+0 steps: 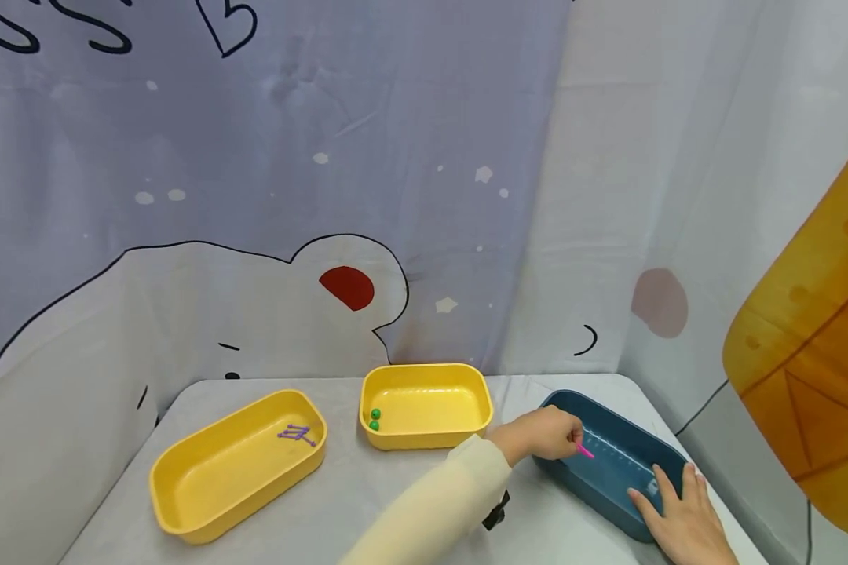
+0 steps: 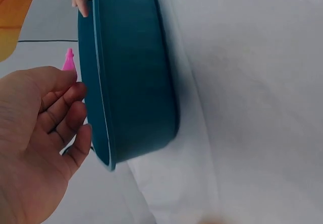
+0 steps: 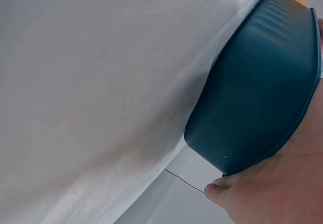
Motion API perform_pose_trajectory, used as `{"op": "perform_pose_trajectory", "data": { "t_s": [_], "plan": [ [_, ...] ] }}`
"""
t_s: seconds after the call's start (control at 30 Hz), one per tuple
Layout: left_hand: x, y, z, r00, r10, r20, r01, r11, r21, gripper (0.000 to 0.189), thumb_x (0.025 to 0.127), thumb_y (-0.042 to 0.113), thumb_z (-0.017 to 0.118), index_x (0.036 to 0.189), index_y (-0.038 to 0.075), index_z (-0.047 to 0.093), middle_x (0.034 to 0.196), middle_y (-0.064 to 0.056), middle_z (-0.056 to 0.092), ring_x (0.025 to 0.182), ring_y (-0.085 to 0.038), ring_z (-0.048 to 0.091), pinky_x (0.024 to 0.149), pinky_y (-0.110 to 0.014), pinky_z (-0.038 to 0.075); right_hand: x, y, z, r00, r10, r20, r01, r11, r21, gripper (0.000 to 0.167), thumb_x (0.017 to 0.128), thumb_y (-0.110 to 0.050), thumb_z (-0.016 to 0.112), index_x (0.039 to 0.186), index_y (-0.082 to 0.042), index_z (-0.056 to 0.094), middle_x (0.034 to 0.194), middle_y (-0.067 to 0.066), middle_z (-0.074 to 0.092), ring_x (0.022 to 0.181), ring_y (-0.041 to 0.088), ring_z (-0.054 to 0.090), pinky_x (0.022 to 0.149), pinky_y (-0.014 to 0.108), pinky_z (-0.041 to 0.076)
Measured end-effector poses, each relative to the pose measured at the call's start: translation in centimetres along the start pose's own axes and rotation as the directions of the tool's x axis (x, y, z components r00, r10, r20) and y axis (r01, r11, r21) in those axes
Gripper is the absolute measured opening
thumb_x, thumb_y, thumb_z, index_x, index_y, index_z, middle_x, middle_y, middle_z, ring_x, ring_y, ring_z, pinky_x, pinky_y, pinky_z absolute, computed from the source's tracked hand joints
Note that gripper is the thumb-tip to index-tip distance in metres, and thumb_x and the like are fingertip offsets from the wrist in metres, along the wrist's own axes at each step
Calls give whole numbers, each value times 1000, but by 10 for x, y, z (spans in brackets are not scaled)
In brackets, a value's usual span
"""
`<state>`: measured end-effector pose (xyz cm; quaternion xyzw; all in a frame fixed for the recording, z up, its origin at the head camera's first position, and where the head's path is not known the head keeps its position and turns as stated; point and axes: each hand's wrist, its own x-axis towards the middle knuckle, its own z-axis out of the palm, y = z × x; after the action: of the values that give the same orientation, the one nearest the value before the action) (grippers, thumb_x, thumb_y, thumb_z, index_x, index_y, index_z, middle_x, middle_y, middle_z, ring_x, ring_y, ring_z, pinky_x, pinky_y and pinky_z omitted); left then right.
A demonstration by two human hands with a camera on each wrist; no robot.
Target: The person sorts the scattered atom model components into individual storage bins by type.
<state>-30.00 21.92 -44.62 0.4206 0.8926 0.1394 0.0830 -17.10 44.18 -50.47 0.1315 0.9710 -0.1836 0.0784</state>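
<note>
My left hand, in a cream sleeve, reaches across to the dark blue tub at the right. Its thumb and forefinger pinch a small bright pink plastic stick with a narrow knobbed tip. That stick is over the inside of the tub, tip pointing down in the head view. At the tub's near right end, my right hand rests on the rim with fingers spread and fairly straight, the thumb on the inner side. Seen from the right wrist, the palm lies along the rim; most fingers are hidden.
A yellow tub on the left has several small purple sticks at one end. Another yellow tub stands at the back middle, holding two green balls. White cloth covers the table; printed curtains hang behind.
</note>
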Motion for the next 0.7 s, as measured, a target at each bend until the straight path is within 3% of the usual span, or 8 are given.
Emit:
{"op": "perform_pose_trajectory", "data": {
  "t_s": [0.13,0.47,0.7],
  "plan": [
    [4,7,-1,999,-37,-28,38,999,10,14,100,21,61,86,23,61,70,12,53,60,-3,46,56,-17,39,0,0,2,1000,8,-9,-9,1000,-20,107,96,-73,42,150,17,21,146,56,-10,135,71,-6,109,80,7],
    [15,2,7,991,-109,-74,107,994,-21,8,99,22,62,91,22,65,77,13,56,64,-3,48,59,-17,39,2,2,3,1000,15,-8,-16,1000,-11,108,95,-74,42,151,16,21,147,55,-11,136,71,-8,108,80,5],
    [20,4,6,984,-144,-107,141,989,-33,18,99,34,66,113,26,72,104,18,69,90,2,60,79,-17,50,1,3,2,1000,-3,-26,2,1000,-17,106,96,-73,43,151,16,23,148,55,-9,136,71,-5,108,81,8]
  ]
}}
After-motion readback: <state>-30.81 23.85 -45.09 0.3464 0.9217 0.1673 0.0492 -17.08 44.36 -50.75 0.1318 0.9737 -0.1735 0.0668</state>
